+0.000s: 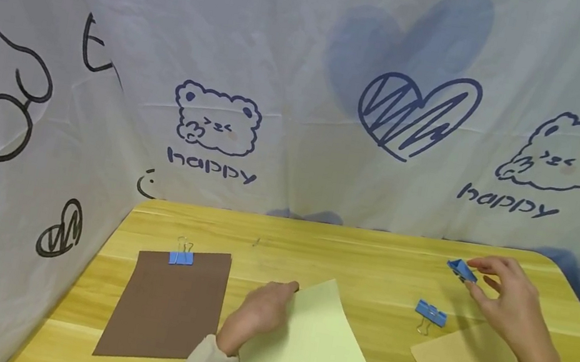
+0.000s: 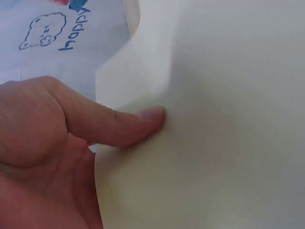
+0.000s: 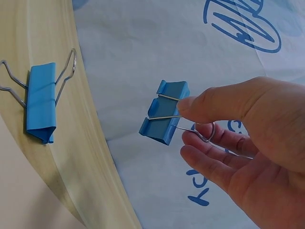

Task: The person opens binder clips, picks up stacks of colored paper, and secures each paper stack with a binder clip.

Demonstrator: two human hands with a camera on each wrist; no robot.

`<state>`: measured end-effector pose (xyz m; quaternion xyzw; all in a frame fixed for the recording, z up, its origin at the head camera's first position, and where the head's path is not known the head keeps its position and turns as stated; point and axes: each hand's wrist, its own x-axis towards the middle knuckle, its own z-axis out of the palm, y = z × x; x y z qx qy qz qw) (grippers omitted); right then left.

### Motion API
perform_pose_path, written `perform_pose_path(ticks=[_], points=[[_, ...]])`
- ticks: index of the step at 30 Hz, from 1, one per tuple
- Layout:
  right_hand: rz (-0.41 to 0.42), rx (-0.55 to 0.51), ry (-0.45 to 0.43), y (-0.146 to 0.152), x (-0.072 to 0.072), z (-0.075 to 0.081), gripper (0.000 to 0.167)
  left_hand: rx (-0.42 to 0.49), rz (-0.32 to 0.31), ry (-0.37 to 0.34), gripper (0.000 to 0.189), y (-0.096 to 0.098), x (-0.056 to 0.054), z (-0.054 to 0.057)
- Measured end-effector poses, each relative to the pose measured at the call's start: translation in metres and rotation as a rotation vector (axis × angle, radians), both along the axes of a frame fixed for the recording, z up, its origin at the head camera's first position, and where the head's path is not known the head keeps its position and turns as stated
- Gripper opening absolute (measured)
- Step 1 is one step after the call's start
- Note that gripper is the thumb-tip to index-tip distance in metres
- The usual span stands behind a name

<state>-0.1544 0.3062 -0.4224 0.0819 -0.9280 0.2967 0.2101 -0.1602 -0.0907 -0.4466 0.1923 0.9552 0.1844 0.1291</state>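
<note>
My left hand (image 1: pixel 259 314) grips the left edge of a pale yellow sheet of paper (image 1: pixel 317 350); in the left wrist view its thumb (image 2: pixel 138 125) presses on the sheet's face, the other fingers hidden behind. Above the table at the right, my right hand (image 1: pixel 512 305) holds a blue binder clip (image 1: pixel 461 270) by its wire handles between thumb and fingers, as the right wrist view also shows. A second blue binder clip (image 1: pixel 431 312) lies on the table just below that hand, its wire handles spread.
At the left of the wooden table (image 1: pixel 368 263) lies a dark brown sheet (image 1: pixel 169 314) with a blue binder clip (image 1: pixel 181 258) on its top edge. A tan sheet (image 1: pixel 458 359) lies under the right forearm. A printed white cloth (image 1: pixel 296 144) hangs behind the table.
</note>
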Motion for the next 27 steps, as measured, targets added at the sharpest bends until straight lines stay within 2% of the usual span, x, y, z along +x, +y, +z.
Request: perform_pose_path(ticks=[2, 6, 8, 10, 11, 14, 17, 22, 27], points=[[0.001, 0.003, 0.004, 0.0, -0.001, 0.0, 0.039, 0.047, 0.004, -0.009, 0.039, -0.004, -0.002, 0.0], [0.007, 0.007, 0.011, -0.001, -0.002, 0.001, 0.039, 0.213, -0.029, -0.038, 0.025, -0.015, -0.009, 0.0], [0.014, 0.007, 0.01, -0.001, -0.002, 0.001, 0.04, 0.29, -0.05, -0.057, 0.024, -0.021, -0.015, -0.001], [0.02, 0.009, 0.007, 0.0, -0.001, 0.001, 0.042, 0.333, -0.043, -0.069, 0.018, -0.026, -0.02, -0.001], [0.022, 0.011, 0.004, 0.0, -0.001, 0.001, 0.043, 0.36, -0.032, -0.086, 0.025, -0.028, -0.022, -0.002], [0.023, 0.018, 0.003, 0.0, 0.0, 0.0, 0.049, 0.443, 0.039, -0.108, 0.048, -0.036, -0.029, -0.002], [0.026, 0.022, 0.002, 0.0, -0.001, 0.0, 0.055, 0.602, 0.104, -0.133, 0.039, -0.043, -0.034, -0.002], [0.057, 0.014, -0.011, -0.002, -0.002, 0.001, 0.062, 0.87, 0.2, -0.133, 0.026, -0.052, -0.041, -0.002], [0.07, 0.027, 0.009, -0.006, -0.004, 0.002, 0.062, 1.02, 0.325, -0.11, 0.024, -0.054, -0.045, -0.001]])
